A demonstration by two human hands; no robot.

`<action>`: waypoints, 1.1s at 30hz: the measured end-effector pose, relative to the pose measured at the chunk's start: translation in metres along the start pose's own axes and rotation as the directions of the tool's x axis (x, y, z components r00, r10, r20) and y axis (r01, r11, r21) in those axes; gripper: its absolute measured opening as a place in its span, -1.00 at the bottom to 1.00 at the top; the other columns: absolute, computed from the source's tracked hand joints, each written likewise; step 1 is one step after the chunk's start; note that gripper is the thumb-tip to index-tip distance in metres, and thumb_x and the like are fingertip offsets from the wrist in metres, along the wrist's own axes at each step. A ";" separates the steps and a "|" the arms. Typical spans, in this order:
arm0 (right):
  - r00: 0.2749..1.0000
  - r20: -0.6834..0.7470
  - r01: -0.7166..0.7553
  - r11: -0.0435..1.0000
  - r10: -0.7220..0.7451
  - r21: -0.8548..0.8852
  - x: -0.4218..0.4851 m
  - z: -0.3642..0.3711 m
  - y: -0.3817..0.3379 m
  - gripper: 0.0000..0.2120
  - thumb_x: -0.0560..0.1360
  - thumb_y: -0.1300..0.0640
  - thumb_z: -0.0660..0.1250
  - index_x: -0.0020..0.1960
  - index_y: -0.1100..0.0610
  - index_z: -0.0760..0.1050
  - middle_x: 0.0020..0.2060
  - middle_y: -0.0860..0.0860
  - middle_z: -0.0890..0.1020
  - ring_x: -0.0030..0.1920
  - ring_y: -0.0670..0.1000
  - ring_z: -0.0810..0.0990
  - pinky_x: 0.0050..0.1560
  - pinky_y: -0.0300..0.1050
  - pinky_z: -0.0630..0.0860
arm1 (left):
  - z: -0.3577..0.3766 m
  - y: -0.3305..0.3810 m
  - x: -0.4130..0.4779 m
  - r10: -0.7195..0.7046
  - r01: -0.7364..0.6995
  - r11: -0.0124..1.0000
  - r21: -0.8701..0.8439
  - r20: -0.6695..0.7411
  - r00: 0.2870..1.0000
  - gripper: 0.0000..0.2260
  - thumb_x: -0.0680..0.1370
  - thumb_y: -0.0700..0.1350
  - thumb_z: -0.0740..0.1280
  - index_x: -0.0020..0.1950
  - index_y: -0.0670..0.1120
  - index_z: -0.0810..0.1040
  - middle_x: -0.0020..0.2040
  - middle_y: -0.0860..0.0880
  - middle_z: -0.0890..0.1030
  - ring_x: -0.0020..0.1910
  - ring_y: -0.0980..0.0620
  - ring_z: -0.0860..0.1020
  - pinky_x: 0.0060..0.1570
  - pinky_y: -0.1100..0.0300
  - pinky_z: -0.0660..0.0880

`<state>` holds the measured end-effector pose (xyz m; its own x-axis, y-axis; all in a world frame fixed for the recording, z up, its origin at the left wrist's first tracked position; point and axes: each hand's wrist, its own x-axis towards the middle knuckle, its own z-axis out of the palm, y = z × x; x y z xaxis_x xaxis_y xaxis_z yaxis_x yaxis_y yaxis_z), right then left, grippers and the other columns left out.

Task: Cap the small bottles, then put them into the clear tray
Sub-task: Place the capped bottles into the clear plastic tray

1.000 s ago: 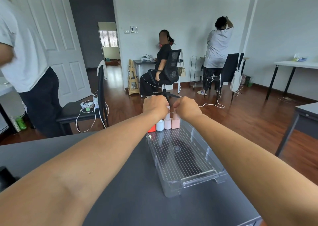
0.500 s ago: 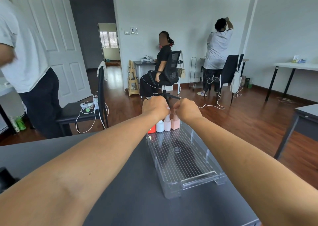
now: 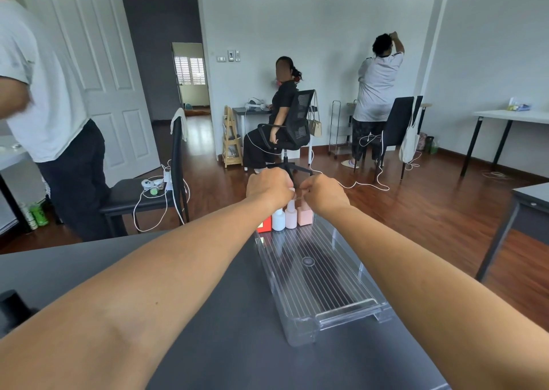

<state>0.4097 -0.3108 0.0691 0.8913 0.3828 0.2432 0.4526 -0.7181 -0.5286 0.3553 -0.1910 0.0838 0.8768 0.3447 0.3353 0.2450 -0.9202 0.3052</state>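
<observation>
My left hand [image 3: 269,186] and my right hand [image 3: 322,192] meet, fingers curled, over the far end of the clear tray [image 3: 350,309]. Between them is a small pale pink cap [image 3: 292,190]; my left fingers grip it and my right fingers pinch at it, with a thin stem showing underneath. Just below stand a white bottle [image 3: 278,219], a pink bottle [image 3: 291,218] and a peach square bottle [image 3: 305,216]. A red block [image 3: 264,225] stands left of them. I cannot tell whether the bottles stand inside the tray or just behind it.
The tray lies lengthwise on a dark grey table [image 3: 222,345]. A black object [image 3: 12,303] sits at the table's left edge. Beyond are a black chair [image 3: 148,193] with cables, a standing person [image 3: 44,107] at the left, and two other people by the back wall.
Both hands stay together over the bottles; only the fingers shift slightly around the small piece between them.
</observation>
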 end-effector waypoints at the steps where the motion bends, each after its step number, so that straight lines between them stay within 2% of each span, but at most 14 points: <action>1: 1.000 -0.007 0.001 1.000 -0.001 -0.003 0.000 0.001 0.000 -0.67 0.52 0.25 0.23 0.16 -0.01 0.62 0.14 0.10 0.65 0.16 0.20 0.59 0.16 -0.01 0.54 | -0.001 0.000 0.000 -0.004 0.004 1.000 -0.003 0.006 1.000 -0.87 0.52 -0.04 0.42 0.00 0.00 0.73 0.03 -0.03 0.71 0.08 -0.09 0.63 0.11 0.05 0.55; 7: 1.000 -0.014 0.007 1.000 -0.007 -0.017 0.000 0.001 -0.001 -0.70 0.49 0.26 0.23 0.04 -0.02 0.65 0.06 0.10 0.68 0.10 0.21 0.60 0.12 0.00 0.56 | 0.000 0.002 -0.002 0.004 -0.004 1.000 0.012 0.020 1.000 -0.88 0.52 -0.10 0.39 -0.03 -0.01 0.73 -0.02 -0.04 0.72 0.01 -0.10 0.64 0.04 0.05 0.59; 15: 1.000 -0.004 -0.015 1.000 0.015 -0.005 -0.001 0.001 -0.001 -0.68 0.52 0.24 0.23 0.18 -0.01 0.61 0.12 0.09 0.65 0.14 0.20 0.59 0.13 0.01 0.55 | 0.002 0.000 -0.005 0.003 -0.003 1.000 -0.026 -0.015 1.000 -0.93 0.52 -0.08 0.41 -0.04 0.01 0.68 0.05 -0.04 0.71 0.08 -0.11 0.63 0.08 0.03 0.56; 19: 0.999 -0.006 -0.041 0.999 0.041 0.023 -0.005 0.002 -0.002 -0.65 0.54 0.20 0.22 0.28 0.01 0.54 0.14 0.12 0.63 0.17 0.21 0.57 0.15 0.02 0.53 | -0.007 -0.006 -0.011 0.010 -0.014 0.998 -0.054 -0.082 0.997 -0.73 0.56 0.04 0.39 0.26 0.14 0.61 0.25 0.03 0.63 0.28 -0.03 0.53 0.33 -0.02 0.37; 22: 0.998 -0.054 -0.031 0.999 0.032 0.033 -0.011 0.000 -0.005 -0.63 0.56 0.18 0.24 0.36 0.06 0.48 0.26 0.16 0.56 0.24 0.22 0.52 0.22 0.04 0.49 | -0.023 -0.012 -0.024 0.030 -0.036 0.999 -0.030 -0.181 0.983 -0.69 0.55 0.06 0.39 0.30 0.17 0.58 0.33 0.00 0.54 0.35 -0.04 0.43 0.38 -0.02 0.27; 24: 0.993 -0.117 0.002 1.000 0.002 0.030 -0.020 -0.004 -0.011 -0.63 0.55 0.18 0.26 0.36 0.09 0.48 0.27 0.19 0.51 0.29 0.22 0.45 0.22 0.03 0.45 | -0.040 -0.017 -0.040 0.019 -0.033 0.998 -0.062 -0.222 0.975 -0.69 0.54 0.07 0.38 0.30 0.17 0.58 0.34 0.02 0.51 0.35 -0.03 0.42 0.37 0.01 0.27; 26: 0.983 -0.182 0.050 0.996 -0.034 0.080 -0.034 -0.010 -0.022 -0.68 0.55 0.18 0.26 0.29 0.10 0.53 0.22 0.19 0.51 0.26 0.21 0.46 0.17 0.00 0.44 | -0.061 -0.023 -0.061 -0.001 -0.034 0.991 -0.133 -0.254 0.967 -0.73 0.54 0.09 0.38 0.24 0.18 0.61 0.28 0.04 0.55 0.27 0.00 0.49 0.33 0.03 0.38; 29: 0.962 -0.243 0.168 0.970 -0.122 0.177 -0.067 -0.015 -0.051 -0.79 0.53 0.19 0.24 0.05 0.11 0.63 0.02 0.11 0.63 0.05 0.13 0.59 -0.04 -0.10 0.44 | -0.095 -0.038 -0.105 -0.042 -0.053 0.954 -0.295 -0.306 0.951 -0.87 0.51 0.06 0.41 0.04 0.19 0.68 0.05 0.17 0.63 0.03 0.15 0.60 0.18 0.05 0.52; 31: 0.956 -0.244 0.223 0.945 -0.163 0.241 -0.094 -0.012 -0.074 -0.81 0.53 0.19 0.25 -0.05 0.08 0.65 -0.13 0.01 0.68 -0.09 0.04 0.63 -0.12 -0.15 0.45 | -0.114 -0.052 -0.142 -0.077 -0.063 0.932 -0.356 -0.365 0.928 -0.93 0.49 0.06 0.43 -0.07 0.22 0.69 -0.08 0.24 0.62 -0.10 0.28 0.58 0.09 0.12 0.55; 33: 0.957 -0.209 0.257 0.924 -0.202 0.283 -0.122 -0.001 -0.096 -0.81 0.52 0.19 0.26 -0.08 0.03 0.65 -0.17 -0.05 0.68 -0.15 0.00 0.61 -0.13 -0.17 0.46 | -0.131 -0.074 -0.180 -0.110 -0.056 0.934 -0.352 -0.435 0.894 -0.94 0.48 0.08 0.42 -0.11 0.26 0.66 -0.14 0.29 0.58 -0.13 0.32 0.55 0.07 0.12 0.53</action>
<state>0.2579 -0.2891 0.0904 0.7670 0.3897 0.5098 0.6396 -0.4006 -0.6561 0.1246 -0.1608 0.1179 0.5766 0.4902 0.6536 0.0339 -0.8137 0.5804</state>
